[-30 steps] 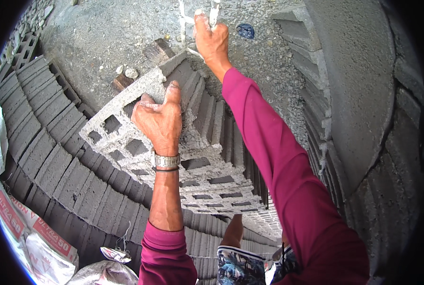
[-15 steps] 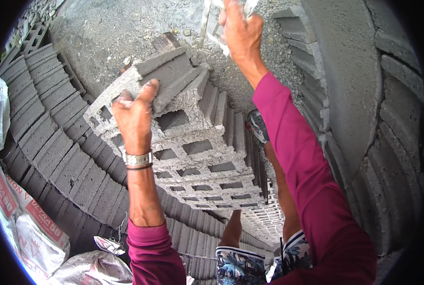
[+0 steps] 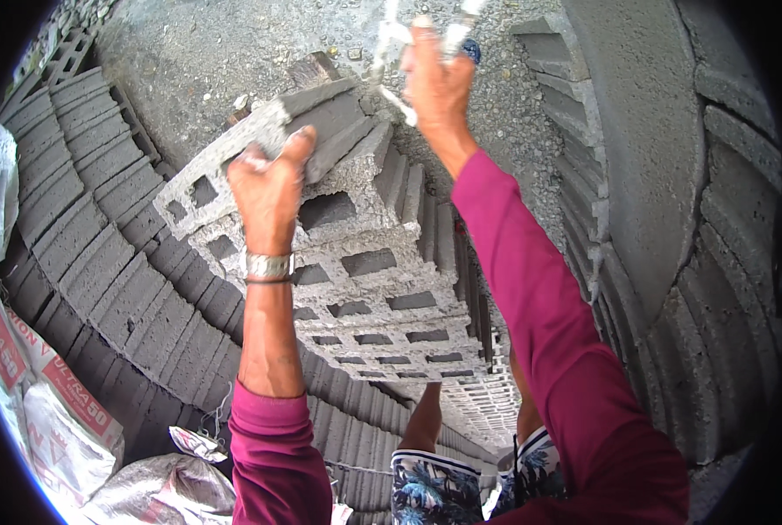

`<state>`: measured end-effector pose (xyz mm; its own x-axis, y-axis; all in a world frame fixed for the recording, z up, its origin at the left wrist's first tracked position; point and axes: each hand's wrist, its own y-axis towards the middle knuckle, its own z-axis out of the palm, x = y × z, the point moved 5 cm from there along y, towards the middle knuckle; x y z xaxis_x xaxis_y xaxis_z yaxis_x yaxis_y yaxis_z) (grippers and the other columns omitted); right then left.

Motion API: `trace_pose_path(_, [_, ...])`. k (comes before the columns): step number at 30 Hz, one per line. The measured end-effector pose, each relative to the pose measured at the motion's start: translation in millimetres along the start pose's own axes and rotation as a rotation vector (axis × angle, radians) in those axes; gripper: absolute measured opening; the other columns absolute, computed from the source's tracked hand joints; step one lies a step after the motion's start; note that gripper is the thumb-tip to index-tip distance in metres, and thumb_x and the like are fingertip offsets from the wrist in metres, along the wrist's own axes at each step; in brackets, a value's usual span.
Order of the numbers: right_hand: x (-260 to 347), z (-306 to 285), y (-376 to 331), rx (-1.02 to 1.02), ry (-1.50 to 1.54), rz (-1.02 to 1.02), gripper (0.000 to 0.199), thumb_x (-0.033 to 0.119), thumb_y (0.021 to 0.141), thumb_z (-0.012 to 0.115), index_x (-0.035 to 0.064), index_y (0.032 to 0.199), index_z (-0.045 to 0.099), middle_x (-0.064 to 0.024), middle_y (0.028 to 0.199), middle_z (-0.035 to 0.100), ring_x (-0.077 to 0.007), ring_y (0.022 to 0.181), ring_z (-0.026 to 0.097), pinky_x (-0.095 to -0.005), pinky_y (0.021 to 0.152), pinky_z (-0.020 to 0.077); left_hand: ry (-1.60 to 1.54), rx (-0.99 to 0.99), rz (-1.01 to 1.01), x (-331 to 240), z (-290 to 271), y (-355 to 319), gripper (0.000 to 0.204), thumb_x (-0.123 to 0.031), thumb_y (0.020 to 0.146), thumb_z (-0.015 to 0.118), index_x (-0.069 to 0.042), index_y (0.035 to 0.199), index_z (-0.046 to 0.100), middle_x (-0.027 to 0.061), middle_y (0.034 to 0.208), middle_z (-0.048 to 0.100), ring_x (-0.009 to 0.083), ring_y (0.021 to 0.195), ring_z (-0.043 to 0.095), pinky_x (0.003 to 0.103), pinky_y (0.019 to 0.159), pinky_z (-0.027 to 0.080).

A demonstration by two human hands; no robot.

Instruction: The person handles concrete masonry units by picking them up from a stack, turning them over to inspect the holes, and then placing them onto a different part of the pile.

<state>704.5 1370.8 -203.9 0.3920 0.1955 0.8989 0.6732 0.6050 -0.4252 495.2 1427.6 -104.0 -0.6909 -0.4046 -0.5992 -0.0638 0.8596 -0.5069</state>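
Note:
Atop a stack of hollow concrete blocks (image 3: 369, 262), one grey hollow block (image 3: 334, 122) lies at an angle to those below. My left hand (image 3: 268, 192) is closed over its near edge, thumb on the upper side; the fingertips are hidden behind the block. Beyond the stack, my right hand (image 3: 441, 92) is raised over the gravelly ground, its fingers curled round a white strip-like thing (image 3: 398, 105). Motion smears that thing, so I cannot tell its exact kind. A small dark blue round object (image 3: 471, 50) shows beside the right hand.
Long rows of stacked concrete blocks (image 3: 128, 289) curve along the left. More blocks (image 3: 570, 131) and a smooth grey concrete surface (image 3: 645, 131) stand at right. White and red paper sacks (image 3: 67, 429) lie at lower left. A broken brown piece (image 3: 314, 70) sits behind the stack.
My left hand has shifted slightly right along the top block. My right hand has come a little nearer with the white strip-like thing, and the blue round object now shows beside it.

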Motion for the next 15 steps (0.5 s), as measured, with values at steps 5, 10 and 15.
trace_pose_path(5, [57,-83,-39,-0.057,-0.305,0.082,0.044,0.043,0.097,0.059,0.0101,0.067,0.057,0.0034,0.053,0.046,-0.0060,0.045,0.043,-0.0252,0.040,0.0317,0.462,-0.297,0.141,-3,29,2,0.052,-0.046,0.067,0.079,0.004,0.061,0.064,0.0233,0.062,0.064,0.0411,0.069,0.064,0.049,0.075,0.047])
trace_pose_path(10, [83,-133,-110,0.067,-0.889,-0.078,0.045,0.040,0.090,0.070,0.0003,0.070,0.062,-0.0042,0.056,0.050,-0.0129,0.054,0.041,-0.0359,0.049,0.0341,0.473,-0.053,0.289,4,2,-11,0.061,-0.052,0.082,0.067,0.006,0.103,0.069,0.0335,0.105,0.064,0.0432,0.112,0.057,0.052,0.108,0.033])
trace_pose_path(15, [94,-173,-170,0.032,-1.089,-0.073,0.038,0.029,0.082,0.079,-0.0025,0.071,0.059,-0.0092,0.057,0.053,-0.0141,0.054,0.044,-0.0380,0.051,0.0391,0.238,-0.252,0.205,31,-25,-141,0.042,-0.029,0.090,0.066,0.000,0.120,0.064,0.0205,0.123,0.065,0.0339,0.119,0.056,0.046,0.104,0.042])
